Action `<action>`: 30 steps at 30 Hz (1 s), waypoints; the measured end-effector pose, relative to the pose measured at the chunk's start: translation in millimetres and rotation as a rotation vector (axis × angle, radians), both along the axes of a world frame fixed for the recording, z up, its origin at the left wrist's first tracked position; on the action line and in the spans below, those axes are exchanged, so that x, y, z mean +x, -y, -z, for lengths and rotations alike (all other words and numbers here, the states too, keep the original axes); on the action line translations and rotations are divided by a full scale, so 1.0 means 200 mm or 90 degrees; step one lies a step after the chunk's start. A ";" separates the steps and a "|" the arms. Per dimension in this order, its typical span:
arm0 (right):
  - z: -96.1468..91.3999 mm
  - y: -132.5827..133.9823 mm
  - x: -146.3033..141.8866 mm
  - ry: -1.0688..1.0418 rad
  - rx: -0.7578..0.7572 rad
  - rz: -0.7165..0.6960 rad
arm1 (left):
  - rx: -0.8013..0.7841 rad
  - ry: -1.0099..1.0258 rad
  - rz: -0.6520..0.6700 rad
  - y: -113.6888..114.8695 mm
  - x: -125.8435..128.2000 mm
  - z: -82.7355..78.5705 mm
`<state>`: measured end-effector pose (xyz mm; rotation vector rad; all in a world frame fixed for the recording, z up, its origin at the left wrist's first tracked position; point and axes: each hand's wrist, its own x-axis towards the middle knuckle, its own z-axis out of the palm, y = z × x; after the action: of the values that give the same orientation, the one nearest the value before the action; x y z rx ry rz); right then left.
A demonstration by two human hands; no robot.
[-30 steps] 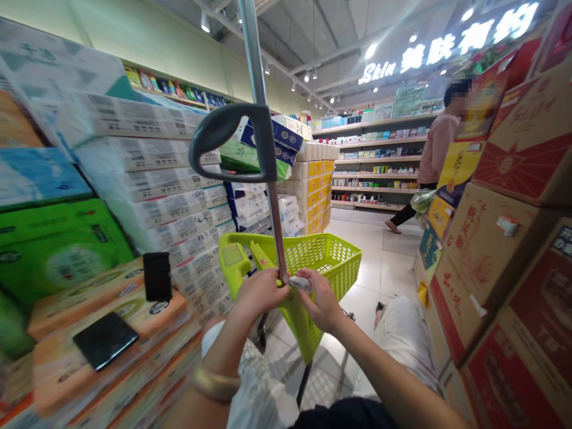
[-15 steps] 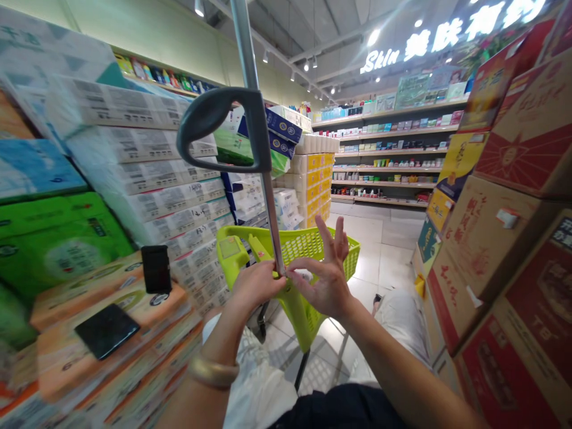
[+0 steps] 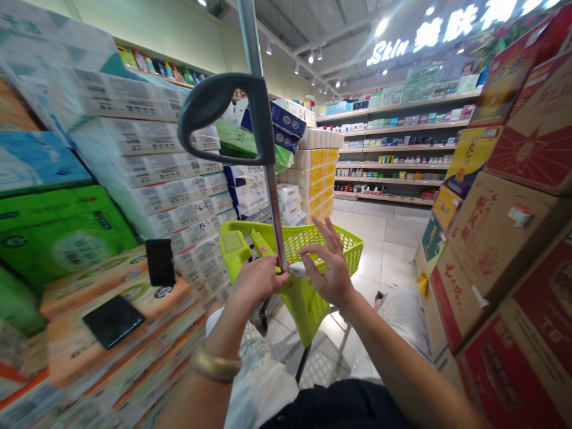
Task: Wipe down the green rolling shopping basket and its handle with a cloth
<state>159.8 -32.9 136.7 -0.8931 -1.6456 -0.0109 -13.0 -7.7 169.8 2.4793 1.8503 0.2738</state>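
A metal pole [image 3: 274, 208] with a grey loop-shaped handle [image 3: 263, 119] rises from the rim of a bright green shopping cart [image 3: 348, 238]. My left hand [image 3: 259, 279], with a gold bangle [image 3: 217, 363] on its wrist, is closed around the pole's lower end. Just right of the pole, at the cart's rim, is a small white piece [image 3: 297, 269]; its kind is unclear. My right hand [image 3: 333, 268] is beside it, thumb and index finger apart, the other fingers raised. Whether the right thumb touches the white piece, I cannot tell.
Stacked white packs [image 3: 179, 190] stand on the left. A black phone-like object [image 3: 159, 262] and a dark flat tablet-like object [image 3: 114, 322] lie on orange packs [image 3: 75, 354]. Cartons [image 3: 487, 232] line the right side. Shelves of goods [image 3: 393, 143] stand beyond the tiled floor [image 3: 364, 223].
My right thumb and index finger have parted from their pinch and moved slightly away from the pole, showing more of the white piece. My left hand stays at the pole. The view has shifted a little.
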 end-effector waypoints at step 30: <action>0.41 -0.20 -0.10 -0.041 -0.172 -0.049 | 0.104 0.004 -0.026 0.06 0.02 0.02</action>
<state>139.7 6.4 55.7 -1.0216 -1.6442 0.2953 -8.5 -20.4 166.4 2.5407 1.9530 0.4524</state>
